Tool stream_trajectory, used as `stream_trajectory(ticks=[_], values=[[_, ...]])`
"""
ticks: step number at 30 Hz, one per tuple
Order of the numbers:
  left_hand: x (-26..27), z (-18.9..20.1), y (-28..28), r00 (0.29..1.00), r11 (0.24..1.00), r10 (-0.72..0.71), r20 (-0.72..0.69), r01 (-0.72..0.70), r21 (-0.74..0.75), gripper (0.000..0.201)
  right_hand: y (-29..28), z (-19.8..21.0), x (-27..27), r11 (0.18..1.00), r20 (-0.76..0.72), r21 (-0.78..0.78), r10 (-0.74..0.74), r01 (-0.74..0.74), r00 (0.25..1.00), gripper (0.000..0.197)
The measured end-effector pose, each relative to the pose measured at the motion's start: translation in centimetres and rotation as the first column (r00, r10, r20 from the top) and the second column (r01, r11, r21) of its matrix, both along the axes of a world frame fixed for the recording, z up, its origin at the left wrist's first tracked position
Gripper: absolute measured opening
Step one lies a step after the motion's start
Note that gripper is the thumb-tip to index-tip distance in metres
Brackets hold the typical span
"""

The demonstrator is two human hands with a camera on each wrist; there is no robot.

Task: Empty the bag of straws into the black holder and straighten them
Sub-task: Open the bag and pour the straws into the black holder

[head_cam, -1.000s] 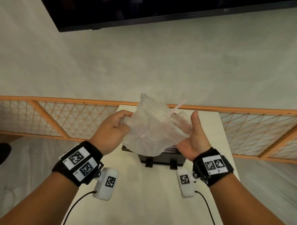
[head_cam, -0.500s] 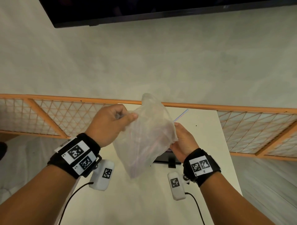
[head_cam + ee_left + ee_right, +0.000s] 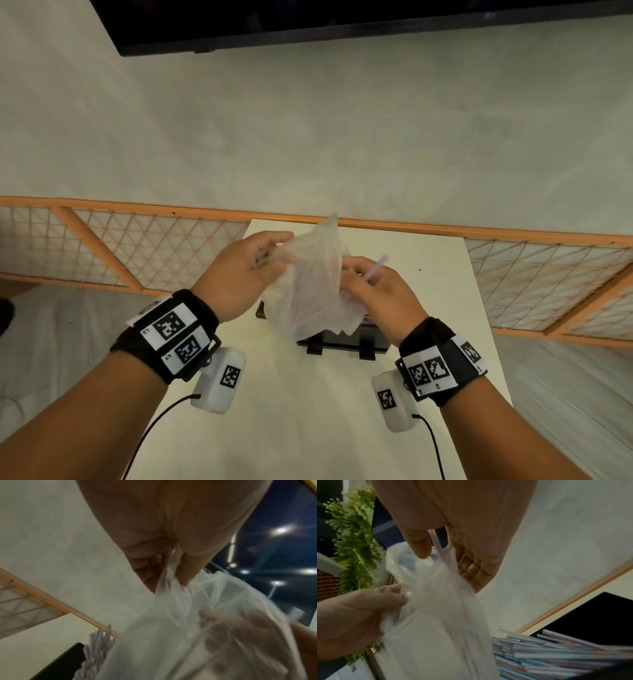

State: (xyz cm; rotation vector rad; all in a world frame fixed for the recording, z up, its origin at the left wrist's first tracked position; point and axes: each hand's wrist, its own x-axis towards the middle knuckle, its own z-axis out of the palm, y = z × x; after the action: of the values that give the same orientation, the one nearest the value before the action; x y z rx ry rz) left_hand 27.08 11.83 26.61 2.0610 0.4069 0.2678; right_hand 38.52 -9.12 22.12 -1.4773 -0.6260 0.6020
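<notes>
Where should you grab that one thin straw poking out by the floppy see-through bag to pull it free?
Probably by its bare upper end. The thin pale straw sticks up out of the right hand while its lower part runs down into the crinkled clear plastic bag. Pinch the stiff free tip from above and draw it along its own length, away from the bag.

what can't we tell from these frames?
- Head view: the plastic bag and right hand cover most of the black holder; its straws are hidden.
- Wrist views: blur; whether straws remain inside the bag is unclear.
- Left wrist view: left hand cut off by the top edge.
</notes>
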Motion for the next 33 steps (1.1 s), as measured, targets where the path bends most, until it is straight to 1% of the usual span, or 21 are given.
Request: stream_trajectory(ticks=[1, 3, 4, 7, 9, 11, 12, 13, 14, 15, 16, 17, 18, 20, 21, 23, 25, 27, 28, 30, 33], values=[[0.0, 0.0, 0.0, 0.999, 0.999, 0.038, 0.004, -0.038, 0.005, 0.034, -0.1, 0.2, 0.0, 1.000, -0.021, 0.008, -0.027, 0.027, 0.999, 0.024], [0.0, 0.5, 0.2, 0.989, 0.990, 0.138, 0.054, -0.138, -0.015, 0.018, -0.4, 0.2, -0.2, 0.999, -0.063, 0.034, -0.035, 0.038, 0.997, 0.037], [0.1, 0.7, 0.2, 0.989, 0.990, 0.139, 0.051, -0.137, -0.033, 0.011, -0.4, 0.1, -0.4, 0.999, -0.075, 0.042, -0.016, 0.019, 0.997, 0.041], [0.1, 0.9, -0.2, 0.999, 0.996, 0.036, -0.021, -0.037, -0.077, 0.003, -0.1, 0.0, -0.9, 0.997, -0.035, 0.017, 0.080, -0.079, 0.996, 0.032], [-0.1, 1.0, -0.5, 1.000, 0.997, 0.002, -0.018, -0.004, -0.076, 0.009, 0.4, -0.4, -0.8, 0.992, 0.066, -0.097, 0.084, -0.077, 0.994, 0.036], [-0.3, 1.8, -0.5, 1.000, 0.990, 0.001, 0.007, 0.000, -0.139, 0.014, 1.0, -1.8, -0.1, 0.981, 0.128, -0.194, 0.003, 0.022, 0.992, 0.027], [-0.5, 2.3, -0.5, 0.999, 0.972, 0.015, 0.036, -0.006, -0.233, 0.017, 1.1, -2.5, 0.2, 0.974, 0.104, -0.211, -0.059, 0.080, 0.993, 0.021], [-0.9, 2.7, -0.3, 0.996, 0.932, 0.046, 0.079, -0.014, -0.363, 0.026, 1.1, -3.3, 0.6, 0.971, 0.046, -0.208, -0.111, 0.118, 0.993, 0.017], [-1.3, 2.9, 0.1, 0.987, 0.874, 0.088, 0.133, -0.013, -0.485, 0.045, 1.1, -4.0, 0.8, 0.973, -0.049, -0.186, -0.147, 0.136, 0.988, 0.016], [-1.8, 3.1, 0.6, 0.976, 0.824, 0.113, 0.186, 0.013, -0.566, 0.067, 1.0, -4.6, 1.0, 0.980, -0.174, -0.144, -0.159, 0.135, 0.972, 0.018], [-2.6, 2.9, 1.4, 0.966, 0.798, 0.116, 0.232, 0.049, -0.601, 0.087, 0.9, -5.1, 0.9, 0.990, -0.307, -0.079, -0.139, 0.120, 0.942, 0.021], [-3.0, 2.9, 1.7, 0.961, 0.798, 0.083, 0.264, 0.094, -0.595, 0.101, 0.8, -5.5, 0.7, 0.994, -0.424, -0.011, -0.101, 0.106, 0.900, 0.025], [-3.7, 2.5, 1.9, 0.960, 0.817, 0.042, 0.276, 0.126, -0.562, 0.109, 0.7, -5.8, 0.4, 0.993, -0.522, 0.048, -0.066, 0.107, 0.851, 0.029], [-4.9, 1.4, 2.0, 0.972, 0.855, -0.037, 0.232, 0.151, -0.497, 0.110, 0.8, -6.5, -0.2, 0.979, -0.660, 0.120, -0.047, 0.167, 0.750, 0.032], [-5.6, 0.4, 1.9, 0.981, 0.871, -0.077, 0.177, 0.153, -0.468, 0.108, 1.0, -6.8, -0.5, 0.968, -0.712, 0.138, -0.052, 0.211, 0.700, 0.032], [-6.9, -2.1, 1.4, 0.978, 0.917, -0.208, 0.032, 0.206, -0.340, 0.108, 1.4, -7.6, -1.2, 0.944, -0.801, 0.135, -0.074, 0.300, 0.594, 0.031], [-7.3, -4.2, 0.9, 0.973, 0.944, -0.215, -0.078, 0.187, -0.270, 0.094, 1.8, -8.3, -1.8, 0.920, -0.874, 0.098, -0.102, 0.379, 0.475, 0.028], [-6.5, -5.8, 0.5, 0.983, 0.956, -0.133, -0.126, 0.094, -0.277, 0.073, 2.2, -8.8, -2.1, 0.902, -0.909, 0.047, -0.139, 0.429, 0.392, 0.024], [-6.0, -6.1, 0.4, 0.986, 0.967, -0.090, -0.141, 0.052, -0.251, 0.066, 2.2, -8.9, -2.2, 0.894, -0.919, 0.030, -0.152, 0.448, 0.364, 0.022], [-4.4, -6.1, -0.1, 0.986, 0.992, -0.033, -0.161, 0.013, -0.126, 0.052, 2.4, -9.2, -2.2, 0.879, -0.931, 0.009, -0.166, 0.476, 0.325, 0.025], [-1.6, -4.5, -0.7, 0.995, 0.998, -0.037, -0.096, 0.033, -0.046, 0.031, 2.6, -9.5, -2.0, 0.864, -0.940, -0.012, -0.181, 0.503, 0.289, 0.029]])
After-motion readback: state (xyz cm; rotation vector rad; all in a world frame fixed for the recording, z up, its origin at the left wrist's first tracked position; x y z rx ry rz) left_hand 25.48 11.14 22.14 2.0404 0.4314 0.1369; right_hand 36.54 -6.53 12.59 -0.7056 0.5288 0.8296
